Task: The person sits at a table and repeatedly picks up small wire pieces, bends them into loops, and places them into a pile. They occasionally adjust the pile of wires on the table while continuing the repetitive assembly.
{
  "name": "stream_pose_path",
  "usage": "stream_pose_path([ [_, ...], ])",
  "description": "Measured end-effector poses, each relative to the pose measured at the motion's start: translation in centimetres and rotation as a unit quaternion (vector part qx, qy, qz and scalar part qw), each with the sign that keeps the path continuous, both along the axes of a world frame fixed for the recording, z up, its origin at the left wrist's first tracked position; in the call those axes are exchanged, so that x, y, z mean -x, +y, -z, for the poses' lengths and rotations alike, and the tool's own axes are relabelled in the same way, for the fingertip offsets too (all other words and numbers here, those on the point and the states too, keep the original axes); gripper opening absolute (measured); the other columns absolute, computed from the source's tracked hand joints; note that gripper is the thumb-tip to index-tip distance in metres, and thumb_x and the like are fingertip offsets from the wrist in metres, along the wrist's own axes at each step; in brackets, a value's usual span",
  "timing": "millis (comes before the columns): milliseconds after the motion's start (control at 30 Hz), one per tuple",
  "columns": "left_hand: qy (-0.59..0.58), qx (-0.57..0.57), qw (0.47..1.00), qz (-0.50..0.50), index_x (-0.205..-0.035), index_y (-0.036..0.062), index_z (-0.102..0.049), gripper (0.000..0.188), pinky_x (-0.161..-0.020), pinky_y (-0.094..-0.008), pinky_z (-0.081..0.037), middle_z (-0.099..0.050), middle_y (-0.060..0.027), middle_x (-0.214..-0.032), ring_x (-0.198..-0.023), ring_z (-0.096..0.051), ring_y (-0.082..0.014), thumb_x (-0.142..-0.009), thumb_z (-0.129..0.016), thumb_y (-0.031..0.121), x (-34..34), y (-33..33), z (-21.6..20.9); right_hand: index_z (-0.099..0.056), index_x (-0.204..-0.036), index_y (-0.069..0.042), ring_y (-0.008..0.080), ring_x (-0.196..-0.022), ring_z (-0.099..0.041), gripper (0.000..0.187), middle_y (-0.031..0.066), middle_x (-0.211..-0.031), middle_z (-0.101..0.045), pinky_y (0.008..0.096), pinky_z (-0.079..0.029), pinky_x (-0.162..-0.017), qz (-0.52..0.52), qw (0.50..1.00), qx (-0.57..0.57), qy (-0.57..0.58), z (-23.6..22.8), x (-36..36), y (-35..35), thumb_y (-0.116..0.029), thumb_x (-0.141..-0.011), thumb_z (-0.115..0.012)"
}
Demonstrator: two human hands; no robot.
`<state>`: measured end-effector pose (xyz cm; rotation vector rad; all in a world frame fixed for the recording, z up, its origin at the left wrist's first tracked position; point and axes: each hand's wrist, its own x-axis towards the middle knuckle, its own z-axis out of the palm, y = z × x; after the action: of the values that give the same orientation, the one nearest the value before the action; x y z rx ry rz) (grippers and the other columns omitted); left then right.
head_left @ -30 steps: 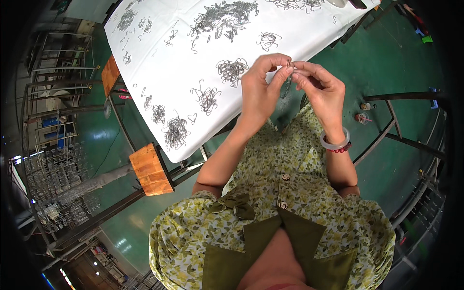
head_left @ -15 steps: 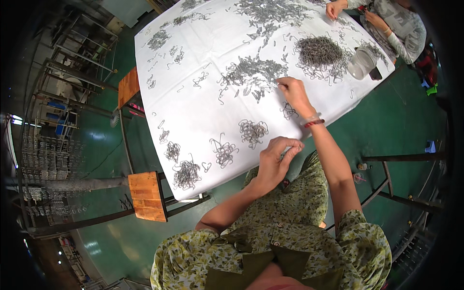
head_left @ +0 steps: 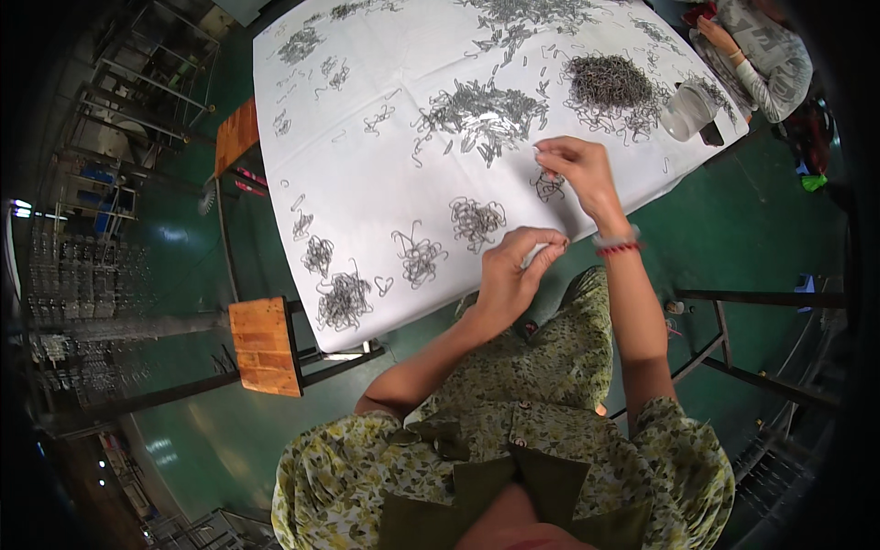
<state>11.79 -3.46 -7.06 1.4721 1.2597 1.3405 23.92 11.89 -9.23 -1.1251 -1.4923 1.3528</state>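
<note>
My left hand (head_left: 515,280) is at the near edge of the white-covered table (head_left: 367,183), thumb and forefinger pinched together. Whatever lies between its fingertips is too small to make out. My right hand (head_left: 582,172) hovers farther right, also pinched, beside a spread pile of small grey metal pieces (head_left: 486,115). A tiny thing may sit at its fingertips; its kind does not show. Partly behind that hand lies a little cluster of bent wire hooks (head_left: 547,187). Left of my hands are more clusters of wire hooks (head_left: 476,220), with a larger heap (head_left: 345,301) at the near left corner.
A dense heap of dark wire hooks (head_left: 610,82) lies at the right, beside a clear plastic tub (head_left: 687,112). Another person (head_left: 765,55) sits at the far right corner. Wooden stools (head_left: 263,346) stand along the left side, near metal racks (head_left: 137,73).
My right hand has drawn back from the metal pieces, toward the right. My left hand stays pinched near the table edge. The other person's one hand has left the tabletop.
</note>
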Motion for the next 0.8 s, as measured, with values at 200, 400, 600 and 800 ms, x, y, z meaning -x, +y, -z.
stream_pose_path([
  [200,-0.101,0.014,0.995,-0.012,-0.097,0.0004,-0.065,0.012,-0.073,-0.023,-0.049,-0.067,-0.0043,-0.088,-0.082,-0.061,-0.009,-0.086,-0.064,0.005,-0.4,0.4,0.3,-0.062,-0.09,0.011,0.0122,-0.064,-0.054,0.014,0.0089,-0.077,-0.062,0.0232,-0.042,-0.057,0.041,0.985,0.021,0.168,-5.4,-3.6,-11.2,0.003,-0.079,-0.066],
  [400,-0.154,0.034,0.987,0.022,-0.097,-0.0009,-0.066,0.014,-0.075,-0.0247,-0.05,-0.068,-0.0051,-0.089,-0.085,-0.061,-0.0091,-0.085,-0.066,0.007,-0.7,0.1,-0.1,-0.064,-0.087,0.006,0.0095,-0.064,-0.052,0.009,0.0059,-0.079,-0.061,0.0208,-0.04,-0.054,0.05,0.987,-0.067,0.138,-5.8,-2.9,-12.8,0.008,-0.079,-0.066],
  [600,-0.03,-0.044,0.999,0.0,-0.095,-0.0005,-0.067,0.016,-0.076,-0.0277,-0.051,-0.069,-0.0082,-0.087,-0.083,-0.065,-0.0147,-0.082,-0.068,0.009,0.3,-0.3,-0.5,-0.064,-0.087,0.005,0.0078,-0.064,-0.052,0.008,0.0062,-0.082,-0.062,0.0198,-0.039,-0.053,0.069,0.987,-0.102,0.108,-5.6,-2.5,-12.9,0.006,-0.079,-0.067],
  [800,-0.031,-0.082,0.996,-0.015,-0.097,0.0047,-0.067,0.016,-0.079,-0.0344,-0.048,-0.068,-0.008,-0.093,-0.092,-0.062,-0.0224,-0.083,-0.066,0.012,1.3,0.0,0.8,-0.063,-0.09,0.006,0.0108,-0.071,-0.059,0.011,0.0097,-0.082,-0.066,0.0203,-0.046,-0.061,0.066,0.986,-0.091,0.121,-6.6,-2.0,-13.4,0.006,-0.079,-0.067],
])
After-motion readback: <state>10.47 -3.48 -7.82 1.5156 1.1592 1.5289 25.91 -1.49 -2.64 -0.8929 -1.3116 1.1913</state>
